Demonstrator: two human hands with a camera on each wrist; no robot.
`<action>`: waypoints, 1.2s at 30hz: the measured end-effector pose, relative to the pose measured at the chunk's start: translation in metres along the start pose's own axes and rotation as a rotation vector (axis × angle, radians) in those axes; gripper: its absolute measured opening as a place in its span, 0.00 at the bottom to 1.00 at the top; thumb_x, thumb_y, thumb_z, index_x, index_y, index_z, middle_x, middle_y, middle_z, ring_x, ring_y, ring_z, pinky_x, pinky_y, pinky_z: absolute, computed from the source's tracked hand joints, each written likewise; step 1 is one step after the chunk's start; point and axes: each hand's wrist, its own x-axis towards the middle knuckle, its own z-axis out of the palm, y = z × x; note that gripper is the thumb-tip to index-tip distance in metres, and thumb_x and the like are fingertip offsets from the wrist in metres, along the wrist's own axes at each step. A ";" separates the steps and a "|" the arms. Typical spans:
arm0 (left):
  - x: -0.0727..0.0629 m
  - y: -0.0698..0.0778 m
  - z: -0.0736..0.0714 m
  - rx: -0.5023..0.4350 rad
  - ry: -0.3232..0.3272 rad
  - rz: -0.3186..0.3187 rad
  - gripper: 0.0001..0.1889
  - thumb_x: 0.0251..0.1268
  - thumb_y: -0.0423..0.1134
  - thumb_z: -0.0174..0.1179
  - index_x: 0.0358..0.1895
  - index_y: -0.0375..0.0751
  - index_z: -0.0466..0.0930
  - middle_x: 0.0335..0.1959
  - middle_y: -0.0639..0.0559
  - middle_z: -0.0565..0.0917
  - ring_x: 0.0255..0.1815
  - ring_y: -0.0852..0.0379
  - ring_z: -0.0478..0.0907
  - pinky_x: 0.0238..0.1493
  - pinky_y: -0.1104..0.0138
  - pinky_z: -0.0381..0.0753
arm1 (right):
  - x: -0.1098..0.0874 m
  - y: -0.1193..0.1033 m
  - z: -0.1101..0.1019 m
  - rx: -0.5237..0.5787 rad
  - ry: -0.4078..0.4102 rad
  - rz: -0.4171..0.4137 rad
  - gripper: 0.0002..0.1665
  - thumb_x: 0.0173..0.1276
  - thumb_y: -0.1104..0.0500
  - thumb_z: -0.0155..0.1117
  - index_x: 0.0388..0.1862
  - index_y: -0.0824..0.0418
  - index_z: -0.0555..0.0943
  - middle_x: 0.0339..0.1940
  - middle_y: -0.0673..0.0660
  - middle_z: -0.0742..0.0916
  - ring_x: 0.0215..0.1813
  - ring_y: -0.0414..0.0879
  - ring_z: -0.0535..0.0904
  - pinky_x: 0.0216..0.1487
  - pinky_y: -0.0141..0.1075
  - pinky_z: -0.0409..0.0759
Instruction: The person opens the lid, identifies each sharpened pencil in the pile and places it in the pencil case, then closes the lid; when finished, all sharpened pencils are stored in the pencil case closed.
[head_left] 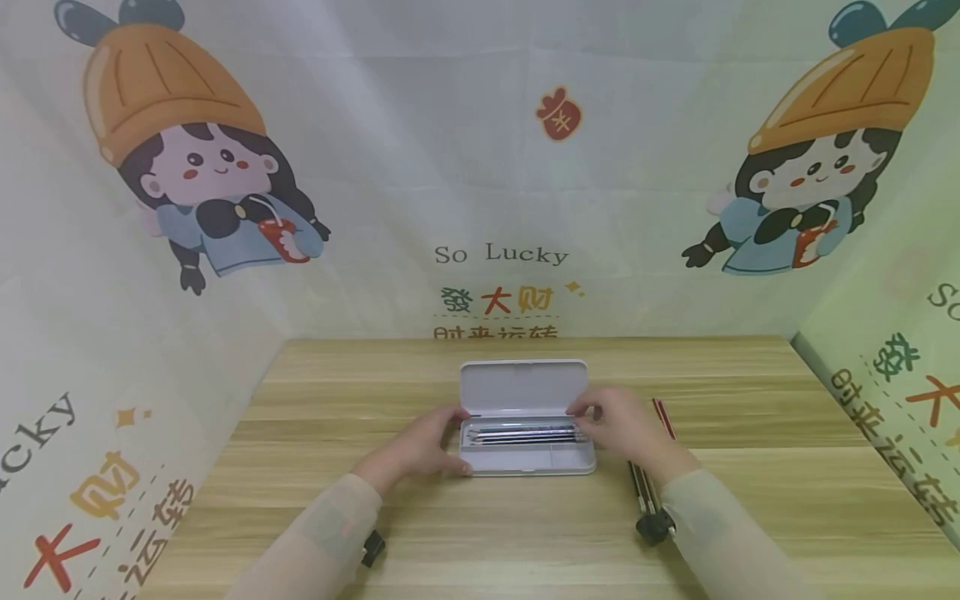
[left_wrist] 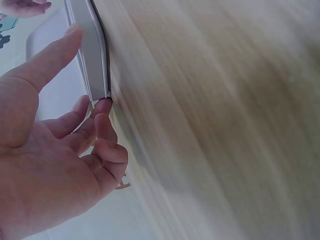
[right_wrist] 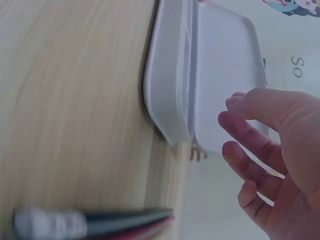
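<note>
A white pencil case (head_left: 502, 461) lies on the table with its lid (head_left: 523, 387) raised at the back. Several dark pencils (head_left: 510, 437) lie side by side in its rear compartment. My left hand (head_left: 411, 448) grips the case's left end, thumb on the front corner, fingers at the back corner. In the left wrist view, the thumb (left_wrist: 72, 42) presses the case's rim. My right hand (head_left: 630, 427) hovers over the right end by the lid hinge. The right wrist view shows its fingers (right_wrist: 245, 132) loosely bent, with nothing between them.
On the wooden table (head_left: 450, 542), dark pencils (head_left: 639, 483) lie right of the case, partly hidden under the right forearm. Red pencils (head_left: 663, 418) show beyond that arm. A printed cloth backdrop (head_left: 390, 183) rises behind and at both sides.
</note>
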 end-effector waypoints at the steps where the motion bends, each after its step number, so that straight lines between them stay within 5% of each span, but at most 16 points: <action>1: 0.000 0.000 0.000 0.000 -0.001 0.000 0.44 0.46 0.40 0.82 0.70 0.37 0.71 0.68 0.38 0.77 0.73 0.37 0.71 0.79 0.44 0.65 | -0.002 0.001 -0.004 -0.005 0.010 0.013 0.08 0.63 0.63 0.71 0.41 0.56 0.91 0.34 0.49 0.89 0.31 0.38 0.76 0.29 0.30 0.76; 5: 0.001 -0.001 0.000 0.003 0.002 0.008 0.44 0.45 0.39 0.82 0.69 0.36 0.72 0.68 0.37 0.78 0.73 0.36 0.71 0.79 0.44 0.66 | -0.011 0.007 -0.014 -0.022 0.036 0.052 0.07 0.65 0.59 0.72 0.41 0.55 0.91 0.31 0.47 0.88 0.29 0.38 0.74 0.24 0.30 0.73; 10: 0.000 -0.002 0.000 0.005 0.007 0.006 0.43 0.45 0.39 0.82 0.68 0.36 0.72 0.67 0.37 0.78 0.73 0.36 0.71 0.79 0.44 0.66 | -0.020 0.018 -0.021 -0.032 0.037 0.054 0.07 0.66 0.61 0.72 0.42 0.58 0.90 0.35 0.50 0.90 0.30 0.37 0.75 0.31 0.31 0.76; 19: 0.001 -0.002 -0.001 -0.002 0.011 0.016 0.44 0.45 0.40 0.82 0.68 0.36 0.72 0.68 0.37 0.78 0.72 0.36 0.71 0.78 0.43 0.66 | -0.036 0.032 -0.026 -0.067 -0.013 0.193 0.07 0.65 0.59 0.72 0.42 0.57 0.90 0.31 0.49 0.89 0.27 0.39 0.76 0.27 0.33 0.75; 28: 0.002 -0.002 0.000 0.007 0.001 0.021 0.44 0.45 0.40 0.82 0.68 0.35 0.72 0.67 0.37 0.78 0.72 0.36 0.72 0.78 0.44 0.66 | -0.041 0.039 -0.018 -0.113 -0.037 0.199 0.08 0.62 0.58 0.75 0.41 0.55 0.90 0.34 0.50 0.91 0.29 0.37 0.79 0.28 0.33 0.77; 36: 0.003 -0.005 0.001 0.008 -0.004 0.022 0.44 0.45 0.40 0.82 0.69 0.36 0.72 0.67 0.37 0.78 0.72 0.36 0.71 0.79 0.43 0.65 | -0.036 0.034 -0.015 -0.136 -0.050 0.181 0.10 0.61 0.58 0.75 0.42 0.55 0.90 0.28 0.44 0.87 0.23 0.38 0.71 0.23 0.30 0.70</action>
